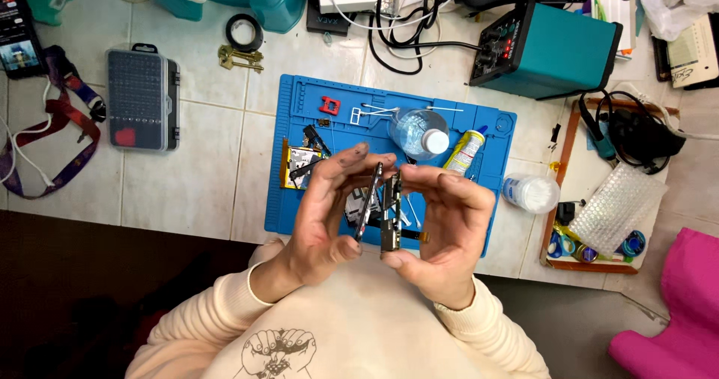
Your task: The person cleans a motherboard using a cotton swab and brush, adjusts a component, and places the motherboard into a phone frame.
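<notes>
Left hand (326,214) pinches the phone screen (368,203), right hand (442,233) at 3 o'clock grips the phone frame (391,214), looks mid-separation, so pull apart gently.

Blue mat (299,199), keys (240,58), teal station (558,49), bit case (142,99)

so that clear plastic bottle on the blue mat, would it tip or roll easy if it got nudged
The clear bottle stands upright on the blue mat and looks thin-walled, so it is probably light and easy to knock over. Once down, its round body would likely roll. The white cap looks on, so spilling seems unlikely.
</notes>
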